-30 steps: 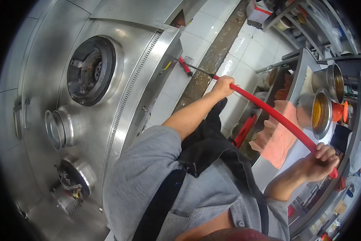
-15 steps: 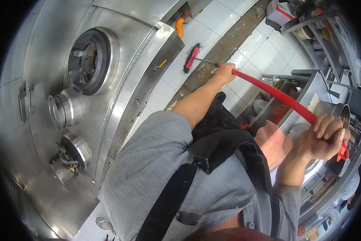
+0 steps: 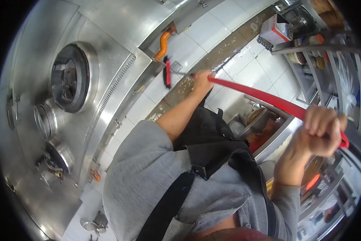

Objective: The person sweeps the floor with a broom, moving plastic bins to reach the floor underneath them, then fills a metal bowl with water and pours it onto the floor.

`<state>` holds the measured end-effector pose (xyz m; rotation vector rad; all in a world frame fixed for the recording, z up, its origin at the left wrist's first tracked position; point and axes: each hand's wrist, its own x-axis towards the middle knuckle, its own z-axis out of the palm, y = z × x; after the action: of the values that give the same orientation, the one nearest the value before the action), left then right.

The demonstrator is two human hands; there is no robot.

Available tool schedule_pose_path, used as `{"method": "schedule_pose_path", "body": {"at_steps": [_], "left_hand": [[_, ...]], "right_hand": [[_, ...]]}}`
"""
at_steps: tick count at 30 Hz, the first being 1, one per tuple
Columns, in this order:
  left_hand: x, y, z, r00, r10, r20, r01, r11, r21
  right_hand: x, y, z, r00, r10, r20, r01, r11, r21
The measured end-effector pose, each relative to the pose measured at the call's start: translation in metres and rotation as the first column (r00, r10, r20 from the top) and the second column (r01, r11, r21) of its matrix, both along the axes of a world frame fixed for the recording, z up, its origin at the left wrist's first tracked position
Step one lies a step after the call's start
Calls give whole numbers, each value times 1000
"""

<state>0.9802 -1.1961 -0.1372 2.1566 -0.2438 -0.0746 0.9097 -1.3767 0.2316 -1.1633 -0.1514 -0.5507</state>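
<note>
A long-handled floor brush with a red handle [image 3: 260, 95] runs across the view in front of me. Low on the handle, my left hand [image 3: 203, 82] is closed around it. My right hand [image 3: 323, 130] grips it near its top end, where a red hanging loop sticks out past the fist. The red brush head [image 3: 167, 73] with dark bristles rests on white floor tiles, beside the base of the steel cooking range and close to an orange pipe [image 3: 163, 45].
The steel range [image 3: 104, 36] with a large wok burner [image 3: 70, 78] stands on my left. A wet brown floor channel [image 3: 220, 50] runs across the tiles [image 3: 244, 70]. Shelving [image 3: 309, 72] and an open steel drawer [image 3: 274, 138] are on my right. A white-and-red box [image 3: 276, 30] sits farther ahead.
The brush head has moved away from the channel, nearer to the range base and the orange pipe. Both hands keep their hold on the handle. My view has shifted.
</note>
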Motion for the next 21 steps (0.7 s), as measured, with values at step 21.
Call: {"method": "schedule_pose_path", "body": {"at_steps": [21], "left_hand": [[112,-221,14,970,-244,13,244,967,-67]], "right_hand": [[60,-186,28,917,-398,21,398,909,-127]]}}
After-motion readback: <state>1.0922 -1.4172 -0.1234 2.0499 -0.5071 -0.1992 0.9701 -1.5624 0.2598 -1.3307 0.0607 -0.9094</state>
